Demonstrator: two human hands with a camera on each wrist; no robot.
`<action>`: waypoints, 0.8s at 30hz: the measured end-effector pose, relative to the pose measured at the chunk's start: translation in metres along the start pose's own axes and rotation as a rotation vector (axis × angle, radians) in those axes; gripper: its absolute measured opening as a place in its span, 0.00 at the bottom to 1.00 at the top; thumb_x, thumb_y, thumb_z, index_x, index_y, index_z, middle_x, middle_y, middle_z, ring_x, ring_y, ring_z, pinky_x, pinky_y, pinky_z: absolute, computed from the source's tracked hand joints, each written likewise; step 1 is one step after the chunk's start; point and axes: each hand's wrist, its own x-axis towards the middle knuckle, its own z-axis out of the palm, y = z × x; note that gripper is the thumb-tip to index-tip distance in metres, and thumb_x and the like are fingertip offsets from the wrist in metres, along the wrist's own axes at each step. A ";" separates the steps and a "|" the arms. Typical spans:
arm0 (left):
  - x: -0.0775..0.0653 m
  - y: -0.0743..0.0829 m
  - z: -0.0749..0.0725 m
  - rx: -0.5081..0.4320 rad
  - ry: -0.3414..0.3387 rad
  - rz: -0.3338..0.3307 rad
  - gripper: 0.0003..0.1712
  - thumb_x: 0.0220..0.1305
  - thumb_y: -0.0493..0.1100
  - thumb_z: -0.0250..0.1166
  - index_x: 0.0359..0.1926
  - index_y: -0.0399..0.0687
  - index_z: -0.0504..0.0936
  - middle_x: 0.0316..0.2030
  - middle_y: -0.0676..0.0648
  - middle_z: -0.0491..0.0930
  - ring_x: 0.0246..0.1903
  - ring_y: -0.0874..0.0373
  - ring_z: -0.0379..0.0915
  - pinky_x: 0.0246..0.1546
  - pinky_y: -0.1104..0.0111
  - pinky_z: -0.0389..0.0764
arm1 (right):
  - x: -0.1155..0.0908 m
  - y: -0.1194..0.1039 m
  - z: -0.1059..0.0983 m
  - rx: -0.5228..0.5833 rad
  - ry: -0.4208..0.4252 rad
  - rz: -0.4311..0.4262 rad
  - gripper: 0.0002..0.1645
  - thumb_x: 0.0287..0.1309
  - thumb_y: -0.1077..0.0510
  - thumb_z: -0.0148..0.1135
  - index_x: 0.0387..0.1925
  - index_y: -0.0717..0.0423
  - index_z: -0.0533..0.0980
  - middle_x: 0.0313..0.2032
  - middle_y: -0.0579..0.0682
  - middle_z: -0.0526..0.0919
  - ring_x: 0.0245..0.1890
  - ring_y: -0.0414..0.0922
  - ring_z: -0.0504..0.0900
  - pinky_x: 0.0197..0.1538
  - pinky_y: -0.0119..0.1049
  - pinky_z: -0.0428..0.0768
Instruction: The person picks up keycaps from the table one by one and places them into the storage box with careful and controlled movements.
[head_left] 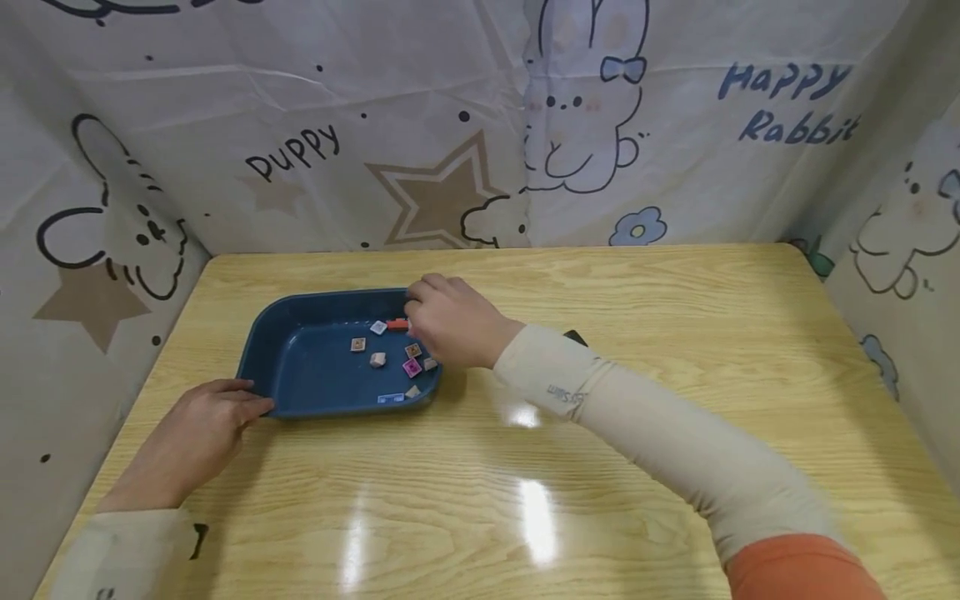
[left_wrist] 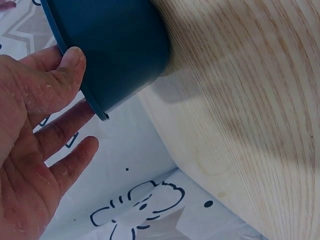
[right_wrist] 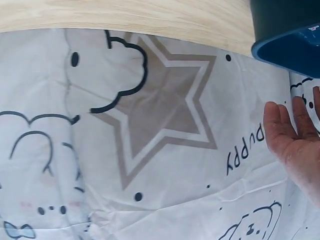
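A dark blue plastic tub (head_left: 300, 400) stands on the table's left half. Its near-left corner rim is in the grip of my left hand (head_left: 213, 417); in the left wrist view the thumb (left_wrist: 74, 59) presses the outer wall, with fingers behind the rim. Over the tub's far-right corner hangs my right hand (head_left: 453, 321), fingers pointing down; whether they pinch anything is hidden. Beside its fingertips lie an orange-red piece (head_left: 397, 324) and a white square piece (head_left: 378, 327). Other small block-like pieces include a magenta one (head_left: 412, 367), a tan one (head_left: 358, 344) and a blue one (head_left: 391, 398).
The wood-grain table (head_left: 637, 467) extends to the right and front of the tub. A small black object (head_left: 575, 337) is partly hidden behind the right forearm. Printed cloth (head_left: 300, 208) hangs along the table's back and both sides.
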 end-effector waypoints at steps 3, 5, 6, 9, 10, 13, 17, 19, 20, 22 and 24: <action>0.002 0.003 0.000 -0.003 -0.006 0.007 0.16 0.42 0.23 0.66 0.34 0.40 0.88 0.31 0.45 0.88 0.39 0.43 0.82 0.43 0.51 0.85 | 0.008 -0.006 0.003 -0.022 0.003 -0.032 0.18 0.67 0.50 0.51 0.48 0.55 0.80 0.56 0.53 0.79 0.59 0.48 0.75 0.62 0.42 0.81; 0.003 0.005 0.000 -0.004 -0.005 0.011 0.16 0.42 0.23 0.66 0.34 0.40 0.88 0.31 0.45 0.88 0.39 0.43 0.82 0.43 0.51 0.85 | 0.011 -0.010 0.005 -0.025 0.009 -0.046 0.18 0.67 0.50 0.51 0.48 0.54 0.80 0.56 0.52 0.79 0.59 0.48 0.75 0.61 0.41 0.82; 0.003 0.006 0.000 -0.002 -0.003 0.013 0.16 0.42 0.23 0.66 0.34 0.40 0.88 0.30 0.45 0.88 0.39 0.43 0.82 0.43 0.52 0.85 | 0.011 -0.011 0.006 -0.031 0.012 -0.052 0.19 0.67 0.50 0.51 0.49 0.54 0.80 0.56 0.52 0.79 0.59 0.48 0.75 0.61 0.41 0.82; 0.003 0.008 -0.001 0.001 -0.002 0.014 0.15 0.43 0.23 0.67 0.34 0.40 0.88 0.30 0.45 0.88 0.39 0.44 0.82 0.43 0.52 0.85 | 0.011 -0.013 0.009 -0.037 0.014 -0.061 0.22 0.67 0.46 0.50 0.53 0.55 0.77 0.58 0.52 0.78 0.60 0.49 0.74 0.62 0.42 0.81; 0.003 0.009 -0.001 0.003 -0.004 0.015 0.15 0.43 0.24 0.67 0.34 0.40 0.88 0.30 0.45 0.88 0.39 0.44 0.83 0.43 0.52 0.85 | 0.011 -0.012 0.011 -0.035 0.013 -0.058 0.25 0.67 0.45 0.50 0.55 0.56 0.76 0.59 0.53 0.76 0.61 0.49 0.74 0.62 0.42 0.81; 0.003 0.010 -0.002 0.001 -0.026 -0.002 0.15 0.45 0.24 0.66 0.35 0.40 0.88 0.31 0.45 0.88 0.40 0.44 0.82 0.44 0.52 0.85 | 0.007 -0.009 0.014 -0.032 0.001 -0.028 0.33 0.66 0.38 0.48 0.61 0.56 0.70 0.62 0.53 0.73 0.63 0.50 0.72 0.65 0.44 0.78; 0.001 0.011 -0.003 -0.005 -0.056 -0.026 0.15 0.46 0.24 0.65 0.36 0.41 0.88 0.32 0.45 0.88 0.42 0.43 0.82 0.45 0.51 0.85 | 0.001 -0.003 0.019 -0.001 -0.006 0.030 0.37 0.64 0.33 0.47 0.62 0.55 0.68 0.63 0.53 0.72 0.63 0.51 0.70 0.68 0.46 0.76; 0.000 0.012 -0.004 -0.007 -0.066 -0.033 0.16 0.46 0.24 0.65 0.36 0.41 0.88 0.33 0.45 0.88 0.42 0.42 0.82 0.45 0.51 0.85 | -0.002 0.000 0.020 0.023 -0.016 0.050 0.38 0.64 0.33 0.46 0.62 0.56 0.68 0.63 0.53 0.71 0.65 0.52 0.69 0.68 0.47 0.75; -0.001 0.012 -0.005 -0.006 -0.072 -0.039 0.16 0.46 0.24 0.65 0.36 0.41 0.88 0.33 0.44 0.88 0.42 0.42 0.82 0.45 0.51 0.85 | -0.004 0.001 0.021 0.033 -0.023 0.057 0.38 0.64 0.33 0.46 0.63 0.56 0.68 0.63 0.54 0.71 0.65 0.52 0.69 0.69 0.48 0.74; -0.002 0.012 -0.005 0.000 -0.085 -0.051 0.15 0.47 0.25 0.65 0.37 0.41 0.88 0.33 0.44 0.88 0.43 0.42 0.81 0.46 0.51 0.84 | -0.006 0.003 0.022 0.045 -0.033 0.068 0.39 0.64 0.33 0.46 0.63 0.56 0.67 0.65 0.55 0.70 0.66 0.53 0.68 0.69 0.49 0.74; -0.003 0.012 -0.005 0.004 -0.099 -0.064 0.15 0.48 0.26 0.65 0.38 0.41 0.88 0.34 0.44 0.88 0.44 0.42 0.81 0.47 0.50 0.84 | -0.010 0.006 0.024 0.064 -0.049 0.087 0.39 0.64 0.33 0.47 0.64 0.56 0.67 0.66 0.55 0.69 0.67 0.54 0.67 0.70 0.50 0.73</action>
